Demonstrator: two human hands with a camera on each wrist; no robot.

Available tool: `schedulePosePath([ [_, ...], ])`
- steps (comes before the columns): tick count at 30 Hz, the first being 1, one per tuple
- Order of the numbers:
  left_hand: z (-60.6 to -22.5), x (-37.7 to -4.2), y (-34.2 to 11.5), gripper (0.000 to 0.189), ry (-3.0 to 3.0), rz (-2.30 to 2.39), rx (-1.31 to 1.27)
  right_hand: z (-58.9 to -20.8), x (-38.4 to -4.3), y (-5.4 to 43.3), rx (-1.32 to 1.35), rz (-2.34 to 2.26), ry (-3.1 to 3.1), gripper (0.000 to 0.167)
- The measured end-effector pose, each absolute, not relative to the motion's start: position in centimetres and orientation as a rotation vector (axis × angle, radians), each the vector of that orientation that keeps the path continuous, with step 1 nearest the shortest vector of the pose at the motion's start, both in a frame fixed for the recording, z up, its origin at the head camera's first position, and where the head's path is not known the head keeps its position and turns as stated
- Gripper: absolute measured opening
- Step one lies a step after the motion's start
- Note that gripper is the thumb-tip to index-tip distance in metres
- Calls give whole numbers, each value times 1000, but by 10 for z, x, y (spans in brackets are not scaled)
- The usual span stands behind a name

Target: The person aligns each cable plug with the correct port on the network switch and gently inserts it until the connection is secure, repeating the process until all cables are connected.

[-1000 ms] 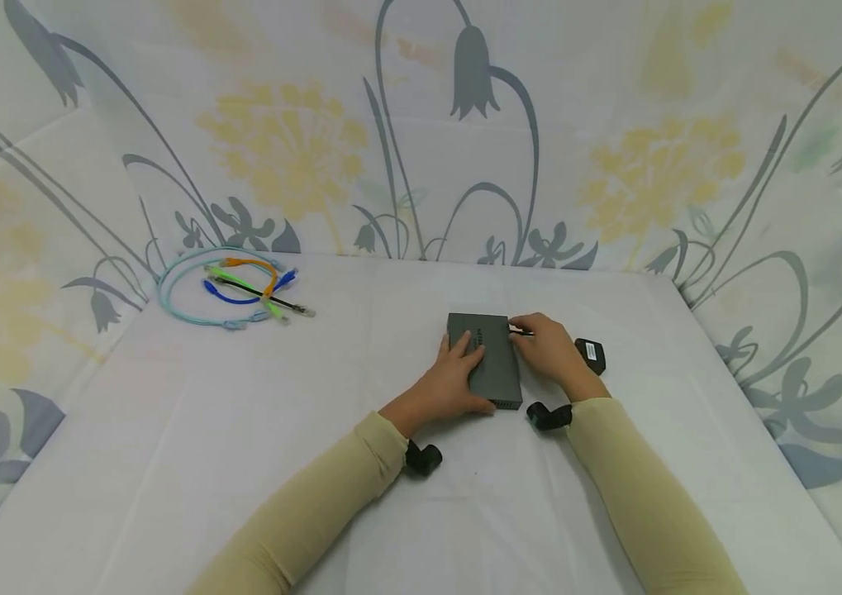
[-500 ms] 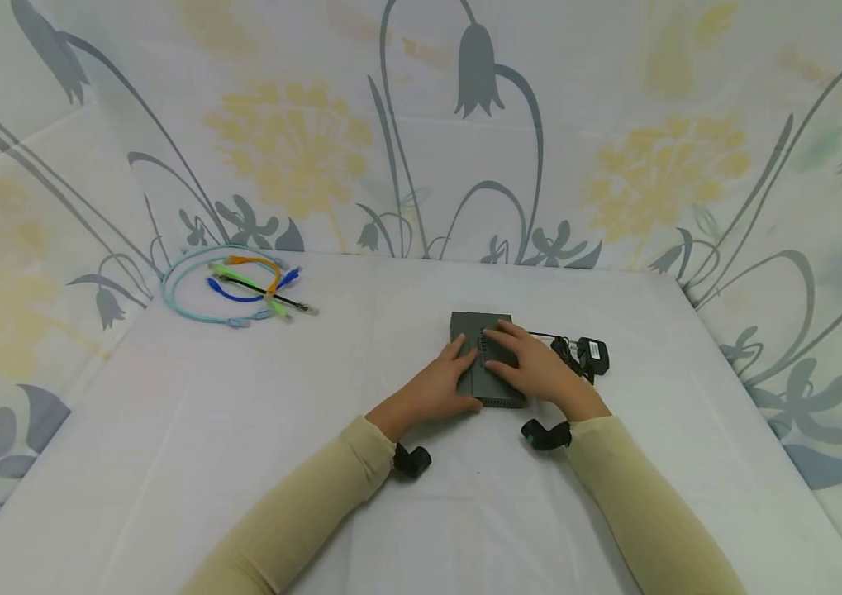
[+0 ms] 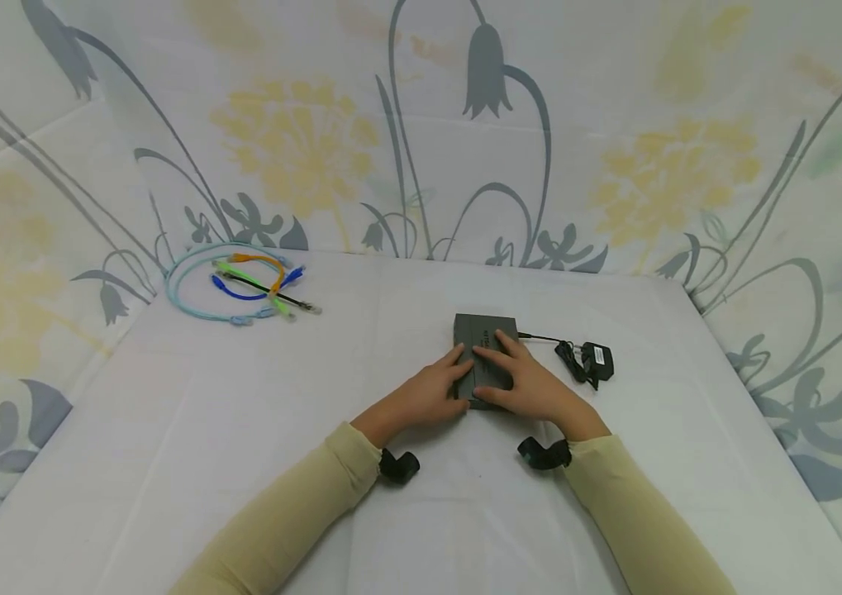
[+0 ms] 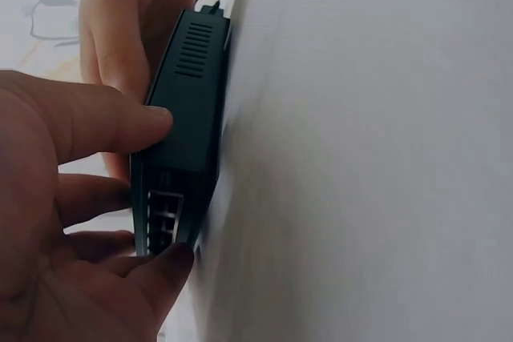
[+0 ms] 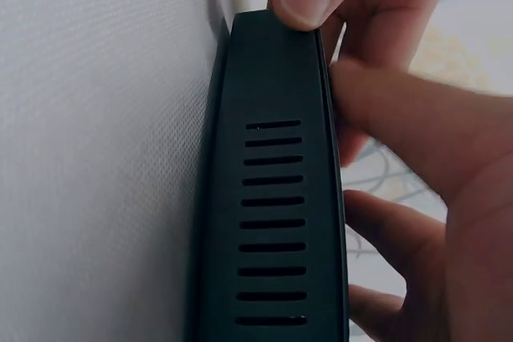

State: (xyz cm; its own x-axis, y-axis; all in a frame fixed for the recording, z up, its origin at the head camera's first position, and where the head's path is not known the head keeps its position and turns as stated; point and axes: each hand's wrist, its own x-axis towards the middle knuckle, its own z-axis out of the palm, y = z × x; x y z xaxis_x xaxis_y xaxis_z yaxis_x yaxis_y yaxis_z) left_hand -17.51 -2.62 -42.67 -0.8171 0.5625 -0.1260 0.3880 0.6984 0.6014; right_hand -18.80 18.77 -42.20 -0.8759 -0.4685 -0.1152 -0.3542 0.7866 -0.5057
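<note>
A dark grey network switch [image 3: 486, 324] lies flat on the white-covered table. My left hand [image 3: 421, 398] grips its near left corner: in the left wrist view the thumb presses the vented near side of the switch [image 4: 188, 94], a finger sits by the port row [image 4: 164, 212], and others touch the top. My right hand [image 3: 535, 387] rests over the top with fingers spread, the thumb lying near the front edge. From the far right of the switch a thin black power cord [image 3: 539, 337] runs to a black power adapter [image 3: 597, 361], part of it bundled beside the adapter.
At the back left lie several network cables: a light blue loop [image 3: 201, 315], an orange one [image 3: 279, 268], plus blue, green and black ones. A patterned cloth [image 3: 435, 149] rises behind the table. Black wrist cameras [image 3: 400, 467] stick out at both cuffs.
My right hand has left the cord at the right side of the switch and come over its top. My left hand has slid left from the top to the left edge.
</note>
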Motion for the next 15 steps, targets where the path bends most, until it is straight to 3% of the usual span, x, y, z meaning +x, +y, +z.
schedulePosePath([
  [7,-425,-173,-37,64,2591,822,825,-426,-185,187,-640,-679,2759,90],
  [15,-422,-172,-48,60,2593,769,875,-428,-183,185,-687,-641,2791,92],
])
